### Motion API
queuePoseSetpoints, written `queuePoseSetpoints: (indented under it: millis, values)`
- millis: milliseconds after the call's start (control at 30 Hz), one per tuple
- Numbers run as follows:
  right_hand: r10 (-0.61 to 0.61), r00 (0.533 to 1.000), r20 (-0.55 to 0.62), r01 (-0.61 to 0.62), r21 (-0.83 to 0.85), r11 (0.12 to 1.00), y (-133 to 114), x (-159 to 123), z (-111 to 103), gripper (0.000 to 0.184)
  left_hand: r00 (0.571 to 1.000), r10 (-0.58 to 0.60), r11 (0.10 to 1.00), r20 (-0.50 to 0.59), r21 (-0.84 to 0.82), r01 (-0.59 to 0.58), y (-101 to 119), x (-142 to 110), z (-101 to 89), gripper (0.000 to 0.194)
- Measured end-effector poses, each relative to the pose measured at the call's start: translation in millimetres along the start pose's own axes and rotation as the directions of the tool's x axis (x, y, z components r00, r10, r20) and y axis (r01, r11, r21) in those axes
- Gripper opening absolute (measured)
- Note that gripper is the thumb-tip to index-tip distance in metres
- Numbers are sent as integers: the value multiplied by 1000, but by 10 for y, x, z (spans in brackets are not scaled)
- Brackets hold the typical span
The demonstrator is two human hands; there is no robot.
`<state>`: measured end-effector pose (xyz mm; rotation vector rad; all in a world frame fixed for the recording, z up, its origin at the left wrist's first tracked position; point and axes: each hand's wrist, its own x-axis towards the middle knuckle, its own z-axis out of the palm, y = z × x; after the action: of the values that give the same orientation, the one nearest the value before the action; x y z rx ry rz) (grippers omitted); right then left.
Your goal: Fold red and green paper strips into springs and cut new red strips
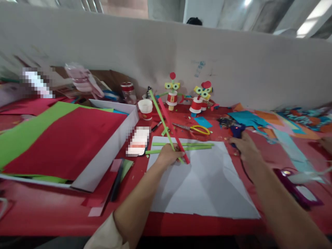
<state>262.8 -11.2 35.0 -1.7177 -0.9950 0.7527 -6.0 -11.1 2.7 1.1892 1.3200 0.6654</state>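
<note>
My left hand is closed on two long paper strips, a red strip and a green strip, which cross and lean upward. Beneath that hand, more green strips lie across a white sheet. Over on the right, my right hand grips a dark blue hot glue gun with a small red light on it. A cord trails from the glue gun down the table.
Yellow-handled scissors, a paper cup and a phone lie near the sheet. Two paper-cup figures stand by the white partition. A box of coloured sheets fills the left; a purple power strip sits right.
</note>
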Motion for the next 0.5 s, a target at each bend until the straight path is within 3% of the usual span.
queuePoseSetpoints:
  millis: [67, 167, 333, 500]
  values:
    - [25, 999, 41, -30, 120, 992, -90, -151, -30, 36, 1000, 17, 1000, 2, 22, -17, -20, 22, 3, 9]
    - [-51, 983, 179, 19, 175, 984, -158, -419, -65, 41, 1000, 11, 999, -3, 38, -11, -45, 42, 5, 10]
    - [-105, 913, 393, 76, 90, 993, -30, -861, -73, 33, 1000, 18, 999, -22, 34, -18, -66, 48, 18, 14]
    - [-116, 856, 505, 177, -75, 981, 132, -1100, -17, 29, 1000, 6, 998, -17, 57, -5, -62, 41, 21, 10]
